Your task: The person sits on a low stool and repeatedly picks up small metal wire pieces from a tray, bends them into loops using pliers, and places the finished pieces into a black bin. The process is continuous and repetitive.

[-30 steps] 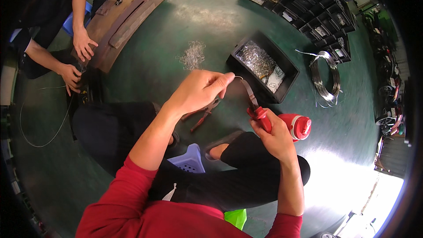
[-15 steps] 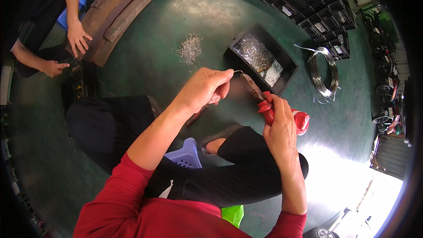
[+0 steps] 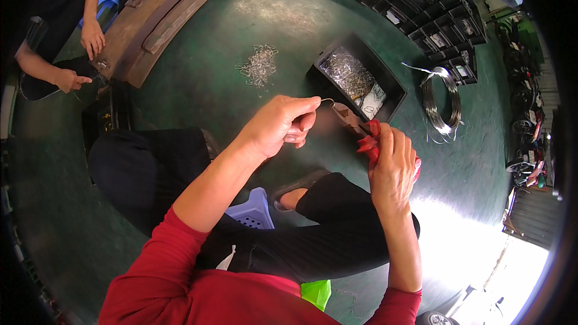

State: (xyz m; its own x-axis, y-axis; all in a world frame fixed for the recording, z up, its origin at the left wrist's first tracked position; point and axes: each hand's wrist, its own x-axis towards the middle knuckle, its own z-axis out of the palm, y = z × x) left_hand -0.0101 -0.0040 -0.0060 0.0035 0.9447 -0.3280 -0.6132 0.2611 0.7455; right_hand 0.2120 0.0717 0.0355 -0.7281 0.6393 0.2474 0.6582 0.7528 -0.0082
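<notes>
Between the thumb and fingers of my left hand [image 3: 278,125] is pinched a short, thin wire [image 3: 327,100], whose far end curves over toward the plier jaws. My right hand [image 3: 391,171] is wrapped round the red handles of a pair of pliers [image 3: 345,115], the metal jaws pointing up and left at the wire's end. Whether the jaws grip the wire or only touch it, I cannot tell. On the floor beyond my left hand lies a loose pile of bent wire pieces [image 3: 257,65]. A black bin [image 3: 394,81] holding more of them stands beyond the pliers.
A wire coil [image 3: 428,101] lies right of the bin, below stacked black crates [image 3: 415,15]. At upper left, another person's hands [image 3: 92,38] are beside a rusty curved metal piece [image 3: 174,15]. A pale blue stool [image 3: 256,207] shows by my legs.
My right hand has shifted slightly up and right, turning the pliers a little. My left hand has barely moved. The other person's hands have drawn left.
</notes>
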